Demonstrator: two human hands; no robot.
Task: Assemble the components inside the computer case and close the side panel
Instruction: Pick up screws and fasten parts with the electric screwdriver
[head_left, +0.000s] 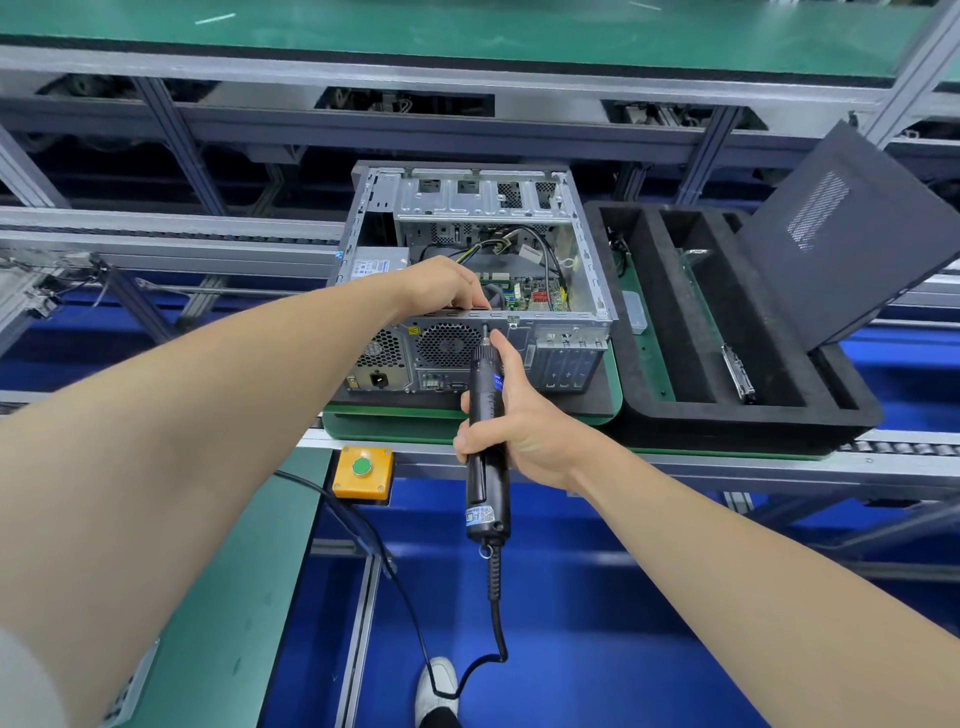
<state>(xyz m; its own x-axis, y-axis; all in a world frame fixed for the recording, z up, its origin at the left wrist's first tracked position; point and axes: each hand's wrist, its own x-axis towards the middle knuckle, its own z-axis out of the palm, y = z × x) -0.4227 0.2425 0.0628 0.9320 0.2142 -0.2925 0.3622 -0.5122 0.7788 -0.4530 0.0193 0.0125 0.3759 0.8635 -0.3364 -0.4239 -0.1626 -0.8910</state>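
Lying on its side with the open face up: computer case (467, 202), one unit, on a black foam pad over a green carrier plate (374, 428) on the conveyor rail (727, 462).
- Inside: motherboard (535, 293) on the case floor, black cables looped above it, power supply (371, 265) in the left corner.
- Rear panel faces the viewer, with a round fan grille (447, 345).

Left hand (441, 286): reaches over the case, fingers curled together and clamped on the top rim of the rear panel, just above the grille.

Right hand (519, 421): fingers wrapped tight round the electric screwdriver (487, 499), thumb stretched up along the barrel. The bit points up and meets the rear panel just under the rim, right below the left fingertips.

Side panel (841, 239): black, off the case, standing tilted in the black foam tray (748, 426) just right of the case.

Screwdriver cable (498, 613): coiled, hanging from the tool's lower end toward the blue floor (571, 623).

Button box (363, 470): yellow, green push button, at the corner of the near green surface (249, 597).

White shoe (439, 686): on the floor, bottom edge of view.
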